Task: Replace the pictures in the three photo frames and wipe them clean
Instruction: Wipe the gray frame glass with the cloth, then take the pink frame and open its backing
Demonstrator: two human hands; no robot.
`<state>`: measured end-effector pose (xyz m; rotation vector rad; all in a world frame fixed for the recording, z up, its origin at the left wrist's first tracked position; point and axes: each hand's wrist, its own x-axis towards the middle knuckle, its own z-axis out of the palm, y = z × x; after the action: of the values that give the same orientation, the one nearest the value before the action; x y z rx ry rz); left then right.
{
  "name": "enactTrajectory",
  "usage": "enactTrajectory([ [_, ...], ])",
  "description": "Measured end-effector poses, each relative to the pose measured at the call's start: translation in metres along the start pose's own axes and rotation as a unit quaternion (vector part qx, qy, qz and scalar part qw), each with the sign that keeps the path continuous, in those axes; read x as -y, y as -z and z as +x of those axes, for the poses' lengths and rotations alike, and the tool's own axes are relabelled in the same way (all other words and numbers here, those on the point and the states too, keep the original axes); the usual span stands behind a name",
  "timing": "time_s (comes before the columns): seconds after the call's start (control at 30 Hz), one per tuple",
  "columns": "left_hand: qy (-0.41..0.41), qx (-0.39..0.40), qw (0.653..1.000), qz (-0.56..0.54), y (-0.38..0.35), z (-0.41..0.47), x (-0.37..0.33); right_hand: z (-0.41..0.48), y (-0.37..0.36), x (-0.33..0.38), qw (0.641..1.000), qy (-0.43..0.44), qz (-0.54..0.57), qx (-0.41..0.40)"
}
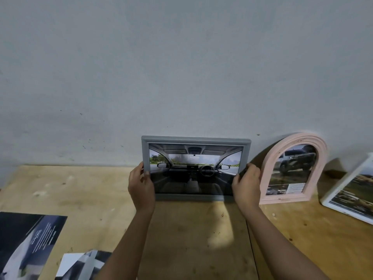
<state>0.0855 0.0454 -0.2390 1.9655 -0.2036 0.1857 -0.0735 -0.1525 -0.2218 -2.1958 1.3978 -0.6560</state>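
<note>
The grey wall (181, 67) filled the upper half of the view. The wooden table (80, 188) ran off the left, right and bottom edges, so I saw only part of it.

At the centre, the grey frame (195, 139) stood upright in front of the wall with its bottom rail down at the tabletop. I could not tell whether it rested there or hung just above. It held a car-interior picture (193, 170): windscreen, dashboard, steering wheel. The lower part of the print was dark and hard to read.

Just right of it the pink arched frame (270, 178) leaned on the wall. It held a blurred photo of a vehicle (292, 164) over a small block of text too fine to read. Further right, the white frame (331, 201) was cut off by the edge of the view, and the photo in it was smeared.

At the lower left lay a dark loose print (26, 245), and beside it a smaller sheet (84, 265). Both were cropped.

My left hand (141, 186) gripped the grey frame's left side, thumb on the front and fingers hidden behind. My right hand (247, 184) curled round the right side, low down, covering that corner. Both forearms reached up from the bottom of the view.
</note>
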Motion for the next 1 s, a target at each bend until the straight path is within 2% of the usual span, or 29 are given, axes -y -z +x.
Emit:
enactTrajectory([
  [0.27,0.019,0.013,1.0,0.018,-0.003,-0.002,0.002,0.0,-0.002,0.003,1.0,0.004,-0.029,0.007],
  [0.4,0.06,0.026,0.998,0.012,-0.001,-0.002,-0.006,0.0,0.001,-0.001,1.0,0.005,0.009,0.03],
  [0.53,0.065,-0.018,0.998,0.02,0.0,0.0,-0.019,-0.003,0.007,-0.01,0.996,0.083,0.01,0.039],
  [0.67,0.03,-0.093,0.995,0.03,-0.008,-0.001,-0.054,0.0,0.033,-0.009,0.985,0.095,0.128,0.066],
  [0.8,-0.022,-0.128,0.991,-0.04,-0.034,-0.03,-0.114,0.007,0.071,-0.031,0.952,0.161,0.251,0.062],
  [0.9,-0.035,-0.086,0.989,-0.114,-0.067,-0.073,-0.16,0.029,0.104,-0.066,0.949,0.148,0.278,0.013],
  [1.0,-0.033,0.023,0.989,-0.144,-0.108,-0.118,-0.177,0.054,0.135,-0.115,0.959,0.093,0.265,-0.033],
])
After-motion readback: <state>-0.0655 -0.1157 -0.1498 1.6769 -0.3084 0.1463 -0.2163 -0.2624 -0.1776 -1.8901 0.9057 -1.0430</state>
